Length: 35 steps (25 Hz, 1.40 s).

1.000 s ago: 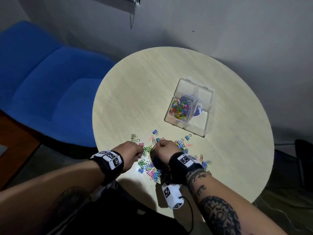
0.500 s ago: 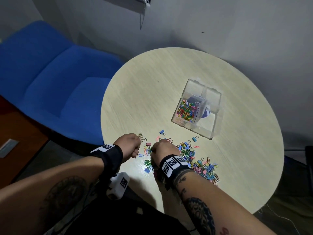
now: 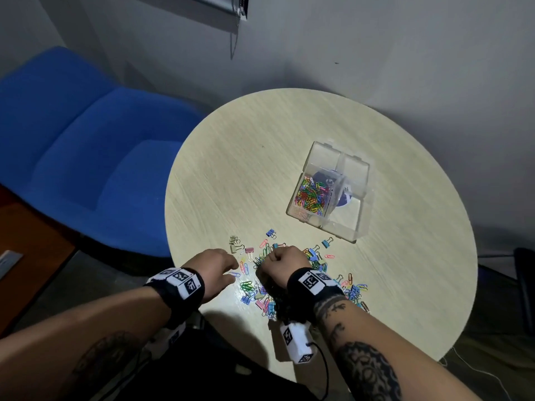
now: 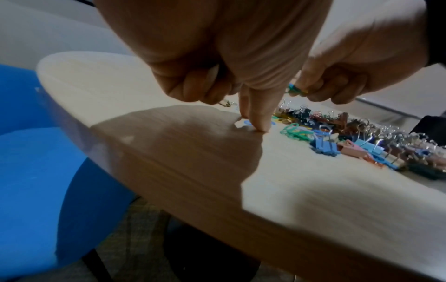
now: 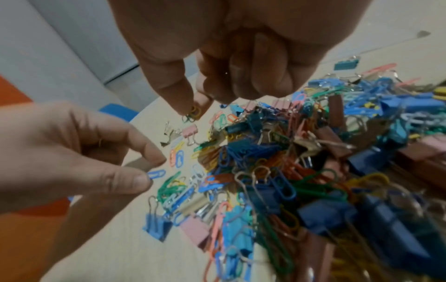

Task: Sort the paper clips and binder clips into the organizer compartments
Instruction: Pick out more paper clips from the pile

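A mixed pile of coloured paper clips and binder clips lies near the table's front edge. The clear organizer stands behind it to the right; its near-left compartment holds paper clips. My right hand hovers over the pile, and its thumb and forefinger pinch a few green and yellow paper clips. My left hand is at the pile's left edge. Its thumb and forefinger pinch a blue paper clip against the tabletop.
The round light-wood table has bare surface behind and left of the pile. A blue chair stands close to the table's left side. Loose binder clips lie just beyond my left hand. A wall runs behind the table.
My left hand has reached a little right to the blue paper clip. My right hand stays over the pile with its clips. The head view has shifted.
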Available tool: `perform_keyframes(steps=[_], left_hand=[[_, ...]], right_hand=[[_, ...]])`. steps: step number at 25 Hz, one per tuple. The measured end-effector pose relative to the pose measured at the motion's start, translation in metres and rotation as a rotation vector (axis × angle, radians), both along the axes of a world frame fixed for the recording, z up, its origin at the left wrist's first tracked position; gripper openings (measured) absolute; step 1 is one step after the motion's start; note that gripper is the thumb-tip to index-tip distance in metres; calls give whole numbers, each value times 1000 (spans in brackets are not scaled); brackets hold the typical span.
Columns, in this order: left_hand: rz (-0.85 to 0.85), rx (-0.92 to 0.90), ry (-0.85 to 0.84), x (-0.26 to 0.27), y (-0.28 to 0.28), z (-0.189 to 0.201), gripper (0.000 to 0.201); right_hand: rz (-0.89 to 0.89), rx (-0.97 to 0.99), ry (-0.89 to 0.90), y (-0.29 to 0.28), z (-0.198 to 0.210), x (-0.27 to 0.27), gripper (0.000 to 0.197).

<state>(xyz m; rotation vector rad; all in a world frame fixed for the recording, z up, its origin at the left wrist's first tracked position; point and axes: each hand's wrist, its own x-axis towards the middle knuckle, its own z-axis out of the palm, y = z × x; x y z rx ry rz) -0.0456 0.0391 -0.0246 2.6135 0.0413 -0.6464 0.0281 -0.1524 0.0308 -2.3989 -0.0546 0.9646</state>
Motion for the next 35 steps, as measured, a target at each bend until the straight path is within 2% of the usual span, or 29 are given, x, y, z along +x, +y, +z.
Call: perform_keyframes(steps=[2, 4, 6, 8, 9, 11, 12, 14, 15, 16, 18, 20, 22, 24, 28, 31, 33, 35], left_hand=[[-25, 28, -31, 2, 0, -2, 31], [-57, 76, -21, 2, -4, 1, 24], [-69, 116, -21, -1, -11, 5, 21], [18, 77, 3, -3, -17, 7, 15], [116, 15, 12, -3, -20, 9, 13], [307, -201, 22, 4, -25, 16, 14], [444, -433, 69, 12, -29, 22, 16], [845, -941, 226, 25, -41, 37, 17], [957, -1078, 305, 30, -46, 45, 13], [983, -1142, 359, 35, -52, 52, 10], [978, -1145, 445, 46, -60, 57, 7], [931, -1049, 528, 58, -66, 52, 18], [911, -1032, 644, 70, -73, 50, 29], [918, -1103, 685, 82, -79, 53, 31], [876, -1193, 662, 120, -92, 73, 34], [869, -1211, 604, 147, -96, 85, 43], [851, -1148, 498, 164, -96, 87, 46], [833, -1067, 350, 182, -93, 86, 35]], right_hand=[[-90, 97, 63, -7, 4, 0, 25], [-162, 158, 134, -12, 7, -2, 14], [-212, 201, 196, -14, 8, -4, 12], [-242, 224, 245, -15, 7, -3, 11], [-237, 226, 255, -17, 6, -1, 12], [-210, 223, 272, -18, 6, 5, 9], [-202, 235, 281, -18, 10, 6, 2], [-185, 287, 267, -16, 15, 8, 15], [-203, 330, 256, -14, 17, 6, 18], [-238, 375, 240, -12, 20, 4, 17], [-309, 453, 242, -14, 26, 1, 13], [-344, 499, 250, -19, 34, 3, 10], [-325, 444, 171, -28, 39, 11, 14], [-306, 368, 87, -37, 48, 23, 18], [-463, 390, 138, -49, 63, 58, 22], [-760, 594, 277, -51, 70, 83, 24], [-857, 744, 326, -53, 74, 101, 25], [-916, 836, 342, -53, 79, 118, 28]])
